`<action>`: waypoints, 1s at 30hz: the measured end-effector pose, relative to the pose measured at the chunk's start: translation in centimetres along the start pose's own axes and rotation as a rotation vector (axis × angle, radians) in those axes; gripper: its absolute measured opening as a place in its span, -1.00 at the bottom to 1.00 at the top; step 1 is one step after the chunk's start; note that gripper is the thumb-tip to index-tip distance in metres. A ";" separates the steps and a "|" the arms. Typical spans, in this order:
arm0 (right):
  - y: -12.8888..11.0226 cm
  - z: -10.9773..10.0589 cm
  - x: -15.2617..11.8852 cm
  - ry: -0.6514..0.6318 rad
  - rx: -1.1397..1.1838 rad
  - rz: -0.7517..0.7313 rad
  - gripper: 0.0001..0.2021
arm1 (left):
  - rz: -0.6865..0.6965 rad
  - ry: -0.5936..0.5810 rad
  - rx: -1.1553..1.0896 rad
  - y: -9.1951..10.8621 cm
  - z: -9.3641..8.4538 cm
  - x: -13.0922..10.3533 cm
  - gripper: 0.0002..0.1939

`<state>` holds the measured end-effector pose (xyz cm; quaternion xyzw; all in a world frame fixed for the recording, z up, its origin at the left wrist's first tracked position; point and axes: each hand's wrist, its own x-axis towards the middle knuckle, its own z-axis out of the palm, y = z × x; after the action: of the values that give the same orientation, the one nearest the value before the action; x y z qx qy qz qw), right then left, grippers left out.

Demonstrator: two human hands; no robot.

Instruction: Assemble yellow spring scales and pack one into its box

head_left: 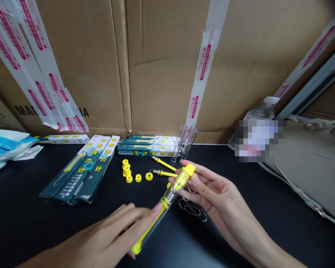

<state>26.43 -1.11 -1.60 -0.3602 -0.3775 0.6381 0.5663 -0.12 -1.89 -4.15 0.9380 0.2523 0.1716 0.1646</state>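
So, on the head feed from my end: both sets of fingers are holding the same thing, a clear tube point(170, 196) with a yellow rod and some silvery metal inside. My right hand point(217, 195) has it pinched up by the yellow cap point(188, 170), thumb on the near side, other fingers behind. My left hand point(123, 230) is closed around the lower part, index finger laid along the wall, though I can't really tell how tight that grip is. Yellow end piece point(136, 248) pokes out just past those left fingers.

My read is that this is the cap-fitting or checking bit, with the grip at the top doing the work. I'd say the next move calls for a steady left hand and a straight push or small twist on the cap, in line with the tube. Can't tell if it's fully seated.

Long axis is diagonal: capped end points away and to the right, the other end back toward me and left. No idea how steeply it tilts.

Loose wire hooks point(192, 212) sit just under the right fingers, yellow rings point(138, 178) lie beyond the left ones.
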 end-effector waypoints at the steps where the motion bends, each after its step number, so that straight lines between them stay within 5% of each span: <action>1: -0.1 0.0 -0.1 0.003 0.003 -0.012 -0.67 | 0.015 0.024 0.091 0.0 0.0 0.0 0.06; 9: -0.1 -0.2 -0.1 -0.011 0.025 -0.047 -0.62 | 0.061 0.088 0.389 0.3 -0.3 0.4 -0.15; 17: 0.0 -0.4 0.1 -0.012 0.105 0.047 -0.55 | 0.073 0.059 0.367 0.2 -0.2 0.5 -0.41; 30: -0.1 -0.5 0.0 -0.065 0.167 0.075 -0.73 | 0.074 0.122 0.411 0.4 0.0 0.7 -0.47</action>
<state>26.87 -1.08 -1.73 -0.3046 -0.3275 0.6995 0.5574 0.60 -1.89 -3.81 0.9484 0.2567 0.1790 -0.0519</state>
